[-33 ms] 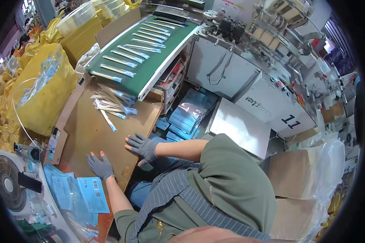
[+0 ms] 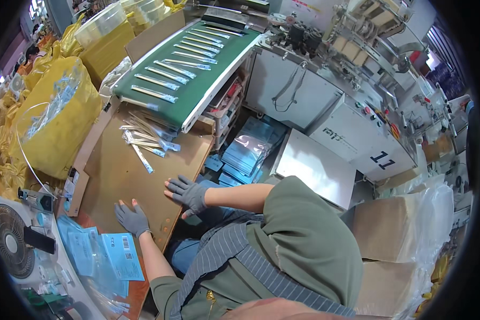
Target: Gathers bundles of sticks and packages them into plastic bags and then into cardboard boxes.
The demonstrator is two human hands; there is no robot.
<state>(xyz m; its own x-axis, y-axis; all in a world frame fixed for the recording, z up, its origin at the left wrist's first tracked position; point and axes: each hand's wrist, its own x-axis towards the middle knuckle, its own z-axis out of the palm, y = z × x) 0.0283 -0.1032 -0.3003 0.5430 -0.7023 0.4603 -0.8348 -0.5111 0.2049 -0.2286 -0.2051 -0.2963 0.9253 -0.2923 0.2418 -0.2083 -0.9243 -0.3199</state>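
Note:
Both my hands wear grey gloves with bare fingertips and rest on a brown tabletop (image 2: pixel 112 181). My left hand (image 2: pixel 132 218) lies flat with its fingers apart, near some blue printed plastic bags (image 2: pixel 124 256). My right hand (image 2: pixel 188 195) is spread by the table's right edge, holding nothing. Beyond the hands sits a loose pile of slim pale sticks in clear-and-blue wrappers (image 2: pixel 144 140); their exact kind is hard to tell. Similar wrapped sticks (image 2: pixel 168 72) lie in a spaced row on a green conveyor belt (image 2: pixel 138 112), whose near end meets the pile.
At the left stands a yellow sack (image 2: pixel 58 122) of wrappers, with a fan (image 2: pixel 10 240) below it. Stacked blue plastic packs (image 2: pixel 245 152) lie right of the table, beside a white board (image 2: pixel 317 168) and a machine cabinet (image 2: pixel 357 138). Cardboard boxes (image 2: pixel 386 229) are at the right.
The wrapped sticks on the belt have shifted slightly toward the near end, the closest one now at its edge. My hands have not moved.

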